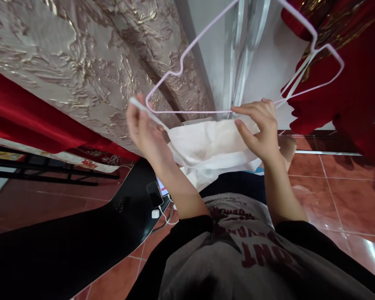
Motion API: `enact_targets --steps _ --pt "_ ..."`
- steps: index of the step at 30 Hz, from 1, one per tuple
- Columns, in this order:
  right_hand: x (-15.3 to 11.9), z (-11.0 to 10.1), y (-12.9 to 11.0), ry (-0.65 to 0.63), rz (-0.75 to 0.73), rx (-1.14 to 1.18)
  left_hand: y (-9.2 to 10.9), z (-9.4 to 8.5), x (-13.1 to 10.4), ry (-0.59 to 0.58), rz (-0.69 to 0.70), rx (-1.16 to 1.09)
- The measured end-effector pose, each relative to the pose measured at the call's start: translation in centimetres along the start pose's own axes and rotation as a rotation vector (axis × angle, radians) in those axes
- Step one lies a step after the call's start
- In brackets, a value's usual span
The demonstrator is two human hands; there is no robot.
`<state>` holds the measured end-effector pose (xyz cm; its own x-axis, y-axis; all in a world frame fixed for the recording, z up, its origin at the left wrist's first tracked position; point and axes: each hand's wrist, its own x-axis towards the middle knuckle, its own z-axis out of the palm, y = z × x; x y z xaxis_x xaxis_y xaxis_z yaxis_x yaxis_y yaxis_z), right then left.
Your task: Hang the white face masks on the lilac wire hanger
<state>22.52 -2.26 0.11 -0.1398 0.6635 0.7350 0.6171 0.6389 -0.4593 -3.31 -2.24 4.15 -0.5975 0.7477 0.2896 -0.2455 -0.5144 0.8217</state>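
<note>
A pale pink hanger (193, 111) spans the upper middle of the view. White straps loop over its right notch, and a white garment (209, 143) hangs below its bottom bar. My left hand (145, 125) is just left of the hanger's left corner, its fingers closed on a white strap that runs down to the garment. My right hand (259, 125) pinches the hanger's bottom bar between the thumb side and index finger, right of its middle. The left notch of the hanger carries no strap.
Shiny patterned fabric (112, 62) hangs at the upper left, red cloth (359, 83) at the right. A black surface (90, 233) at the lower left bears a phone (154, 194) and a small white case (155, 214). Red tiles (356, 187) cover the floor.
</note>
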Motion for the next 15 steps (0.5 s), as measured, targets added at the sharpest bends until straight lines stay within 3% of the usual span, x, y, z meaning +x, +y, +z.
enact_targets --steps 3,6,7,11,12,13,15 --pt "-0.1 0.5 -1.3 -0.020 -0.035 0.018 -1.4 0.8 -1.0 -0.214 -0.155 0.011" --pt "-0.2 0.6 -2.3 0.034 -0.037 0.051 -2.2 2.5 -2.2 -0.340 -0.124 -0.044" --pt "-0.1 0.5 -2.1 0.134 -0.034 0.068 -2.4 3.0 -2.5 -0.349 -0.105 -0.045" --pt "0.5 -1.3 1.8 0.790 0.026 0.171 -2.7 3.8 -2.8 -0.337 -0.081 0.020" --pt "0.9 -2.0 3.0 0.805 0.065 0.184 -2.8 3.8 -2.7 -0.340 -0.085 0.025" --pt "1.2 -2.8 4.0 0.730 0.113 0.186 -2.8 3.8 -2.7 -0.342 -0.087 0.024" --pt "2.1 -4.4 4.8 0.466 0.262 0.165 -3.0 3.8 -2.6 -0.341 -0.094 0.016"
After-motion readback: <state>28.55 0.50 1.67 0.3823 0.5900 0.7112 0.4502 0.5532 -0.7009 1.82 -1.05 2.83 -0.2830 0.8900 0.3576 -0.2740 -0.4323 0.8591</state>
